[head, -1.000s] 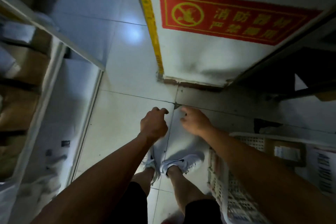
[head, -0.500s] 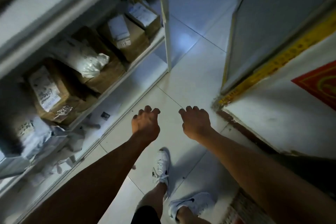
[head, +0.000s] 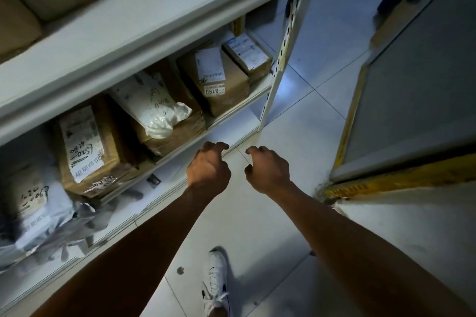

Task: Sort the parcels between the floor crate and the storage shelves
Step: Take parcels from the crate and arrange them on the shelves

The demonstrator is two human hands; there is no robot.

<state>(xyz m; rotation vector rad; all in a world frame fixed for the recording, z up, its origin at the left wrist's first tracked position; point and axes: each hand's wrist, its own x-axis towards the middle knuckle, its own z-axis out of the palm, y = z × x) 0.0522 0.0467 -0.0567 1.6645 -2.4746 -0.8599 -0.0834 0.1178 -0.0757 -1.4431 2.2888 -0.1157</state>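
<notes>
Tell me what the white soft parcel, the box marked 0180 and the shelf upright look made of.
White soft parcel: apparently glossy plastic film; it crinkles and shines. Brown box marked 0180: matte cardboard with paper labels. White slotted shelf upright: probably painted metal, given its punched slots.

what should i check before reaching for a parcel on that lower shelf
1. Left hand free, holds nothing: ok.
2. Right hand free, holds nothing: ok.
3. Lower shelf within sight, parcels facing out: ok.
4. White bag parcel stable: not ok, it lies tilted on a brown box.
5. Labelled box reachable, nothing on top: ok.
6. Floor crate position: cannot tell, out of view.
</notes>
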